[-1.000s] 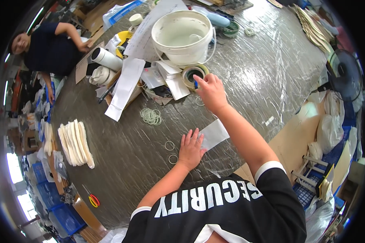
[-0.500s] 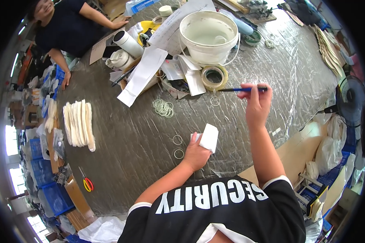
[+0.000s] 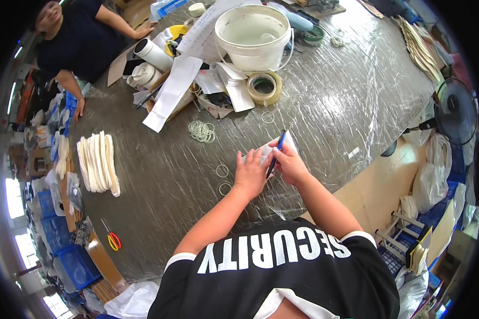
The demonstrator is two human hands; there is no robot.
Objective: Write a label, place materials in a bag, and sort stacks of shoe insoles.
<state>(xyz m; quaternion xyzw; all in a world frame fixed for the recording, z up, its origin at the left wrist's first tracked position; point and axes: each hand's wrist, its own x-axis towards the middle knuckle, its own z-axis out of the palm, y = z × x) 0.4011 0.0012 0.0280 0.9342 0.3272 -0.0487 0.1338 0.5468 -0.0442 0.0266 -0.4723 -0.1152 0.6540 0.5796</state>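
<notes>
My right hand (image 3: 290,164) is closed around a dark blue pen (image 3: 280,142), which stands tilted over a piece of white paper (image 3: 289,139). My left hand (image 3: 250,174) lies flat on the paper's left part with its fingers spread. Between them the hands cover much of the sheet, and I cannot tell whether the pen touches it. Two pale rubber bands (image 3: 222,170) lie just left of my left hand. Farther up are a heap of rubber bands (image 3: 201,131) and a single band (image 3: 267,117).
A white bucket (image 3: 253,53) and tape rolls (image 3: 264,88) stand at the back, beside papers (image 3: 171,95) and a white bottle (image 3: 153,54). Bundled white gloves (image 3: 98,164) and scissors (image 3: 112,239) lie left. Another person (image 3: 80,42) leans on the table's far left. A fan (image 3: 455,111) stands right.
My right hand has come down and left with the pen to the paper. The raised, folded paper now lies flatter, and my left hand has spread over it.
</notes>
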